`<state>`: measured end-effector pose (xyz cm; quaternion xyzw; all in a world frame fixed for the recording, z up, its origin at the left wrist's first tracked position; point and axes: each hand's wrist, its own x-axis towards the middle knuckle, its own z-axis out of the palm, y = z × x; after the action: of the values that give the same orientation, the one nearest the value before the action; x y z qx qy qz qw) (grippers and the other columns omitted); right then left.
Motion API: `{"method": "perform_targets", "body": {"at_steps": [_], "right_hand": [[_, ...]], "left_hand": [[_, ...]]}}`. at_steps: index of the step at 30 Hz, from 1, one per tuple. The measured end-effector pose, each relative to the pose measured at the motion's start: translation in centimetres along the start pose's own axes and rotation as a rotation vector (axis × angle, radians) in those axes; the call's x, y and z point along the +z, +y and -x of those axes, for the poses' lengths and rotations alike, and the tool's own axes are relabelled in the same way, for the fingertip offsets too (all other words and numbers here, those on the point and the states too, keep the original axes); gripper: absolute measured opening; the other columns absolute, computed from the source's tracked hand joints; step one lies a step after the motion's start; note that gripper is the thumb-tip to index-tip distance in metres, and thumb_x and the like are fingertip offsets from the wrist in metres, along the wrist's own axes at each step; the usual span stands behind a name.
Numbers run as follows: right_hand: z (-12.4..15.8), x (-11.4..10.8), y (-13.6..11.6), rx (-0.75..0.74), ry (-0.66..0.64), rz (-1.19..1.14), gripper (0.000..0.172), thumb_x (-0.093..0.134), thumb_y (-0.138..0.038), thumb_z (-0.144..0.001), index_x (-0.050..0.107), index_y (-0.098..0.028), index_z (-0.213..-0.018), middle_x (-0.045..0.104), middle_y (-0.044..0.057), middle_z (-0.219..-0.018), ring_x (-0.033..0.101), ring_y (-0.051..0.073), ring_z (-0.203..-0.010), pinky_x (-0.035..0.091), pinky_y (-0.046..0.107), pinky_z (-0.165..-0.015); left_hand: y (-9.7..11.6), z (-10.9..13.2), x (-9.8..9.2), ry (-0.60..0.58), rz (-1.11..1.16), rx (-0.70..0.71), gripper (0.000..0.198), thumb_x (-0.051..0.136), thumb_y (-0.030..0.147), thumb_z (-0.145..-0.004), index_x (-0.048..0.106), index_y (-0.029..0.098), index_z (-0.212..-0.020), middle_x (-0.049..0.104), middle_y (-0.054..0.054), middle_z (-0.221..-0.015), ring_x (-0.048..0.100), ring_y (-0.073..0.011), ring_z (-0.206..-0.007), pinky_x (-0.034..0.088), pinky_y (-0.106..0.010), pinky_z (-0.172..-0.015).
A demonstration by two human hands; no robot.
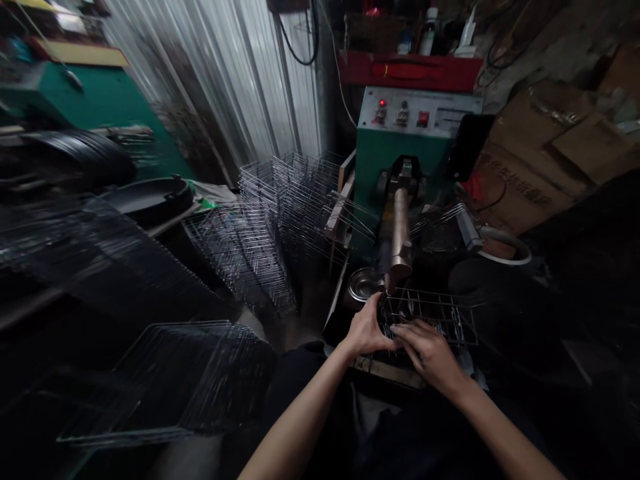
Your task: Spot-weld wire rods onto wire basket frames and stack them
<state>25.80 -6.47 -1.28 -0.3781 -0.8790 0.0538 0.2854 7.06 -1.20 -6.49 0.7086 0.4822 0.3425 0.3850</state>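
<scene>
Standing beside corrugated wall (265, 80): green machine (371, 163); near bench (390, 372) front edge: wire rack (440, 311), left hand (369, 331) and right hand (429, 351) at it, grips unclear.

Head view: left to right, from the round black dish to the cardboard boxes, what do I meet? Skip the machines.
Round black dish → stacked wire racks → round metal dish → wire rack being handled → cardboard boxes.
</scene>
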Motion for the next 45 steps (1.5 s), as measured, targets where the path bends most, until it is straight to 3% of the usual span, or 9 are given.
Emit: {"method": "perform_targets", "body": {"at_steps": [10,16,21,27,32,36,40,45], "right_hand": [[-0.5,0.4,0.8,-0.005,0.026,-0.025,0.032,0.05,-0.012,-0.097,0.067,-0.024,-0.12,0.077,0.007,-0.108,0.073,0.022,-0.096,0.057,0.043,-0.092],[-0.6,0.0,0.9,0.027,-0.005,-0.066,0.032,0.053,-0.013,-0.096,0.067,-0.026,-0.121,0.076,0.005,-0.11,0.072,0.022,-0.098,0.055,0.043,-0.095],[-2.0,0.6,1.9,0.054,0.001,-0.045,0.034,0.051,-0.011,-0.096,0.067,-0.025,-0.122,0.076,0.006,-0.111,0.071,0.023,-0.099,0.054,0.044,-0.096],[-3.3,1.1,2.6,0.1,0.014,-0.053,0.026,0.052,-0.016,-0.097,0.067,-0.022,-0.117,0.075,0.007,-0.101,0.069,0.024,-0.094,0.056,0.041,-0.086],[-3.1,0.7,1.9,0.128,0.124,-0.062,0.02,0.053,-0.018,-0.098,0.063,-0.023,-0.114,0.071,0.007,-0.103,0.065,0.024,-0.096,0.054,0.04,-0.085],[-3.7,1.2,2.7,0.16,0.208,0.061,0.009,0.056,-0.024,-0.097,0.063,-0.02,-0.1,0.066,0.009,-0.1,0.06,0.027,-0.095,0.049,0.044,-0.088],[-4.5,1.2,4.5,0.202,0.164,0.096,0.01,0.058,-0.026,-0.096,0.064,-0.019,-0.092,0.063,0.009,-0.093,0.056,0.027,-0.09,0.047,0.042,-0.081],[-4.8,0.7,5.1,0.219,0.138,0.016,0.009,0.058,-0.024,-0.096,0.064,-0.02,-0.09,0.062,0.007,-0.091,0.056,0.025,-0.09,0.046,0.037,-0.08]], "left_hand": [[0.4,-0.4,-0.3,0.012,-0.021,-0.039,0.112,0.09,0.045,-0.048,0.036,0.026,-0.144,0.059,-0.01,-0.136,0.062,-0.0383,-0.119,0.05,-0.054,-0.102],[0.7,0.0,-0.4,0.029,-0.029,-0.024,0.113,0.089,0.045,-0.048,0.036,0.026,-0.146,0.056,-0.011,-0.141,0.058,-0.0375,-0.125,0.048,-0.051,-0.105],[0.5,-2.0,-1.4,0.012,-0.034,-0.051,0.113,0.09,0.039,-0.048,0.036,0.022,-0.146,0.06,-0.013,-0.136,0.06,-0.0368,-0.123,0.047,-0.05,-0.105],[0.4,-3.1,-2.2,0.007,-0.054,-0.028,0.104,0.088,0.04,-0.054,0.039,0.021,-0.144,0.061,-0.013,-0.134,0.06,-0.0352,-0.121,0.048,-0.046,-0.103],[1.0,-2.6,-1.9,0.07,-0.144,-0.106,0.111,0.088,0.043,-0.051,0.035,0.024,-0.147,0.055,-0.013,-0.141,0.058,-0.0372,-0.124,0.046,-0.049,-0.105],[0.6,-3.7,-2.5,0.057,-0.119,-0.123,0.109,0.09,0.043,-0.051,0.038,0.025,-0.145,0.06,-0.012,-0.136,0.059,-0.0363,-0.123,0.047,-0.048,-0.103],[-0.3,-5.5,-3.3,0.006,-0.069,-0.112,0.113,0.091,0.048,-0.049,0.038,0.024,-0.145,0.06,-0.013,-0.138,0.058,-0.0357,-0.126,0.046,-0.047,-0.105],[-1.1,-6.7,-3.8,0.031,-0.111,-0.052,0.117,0.093,0.052,-0.043,0.039,0.024,-0.144,0.058,-0.013,-0.139,0.057,-0.0368,-0.126,0.047,-0.048,-0.103]]}}
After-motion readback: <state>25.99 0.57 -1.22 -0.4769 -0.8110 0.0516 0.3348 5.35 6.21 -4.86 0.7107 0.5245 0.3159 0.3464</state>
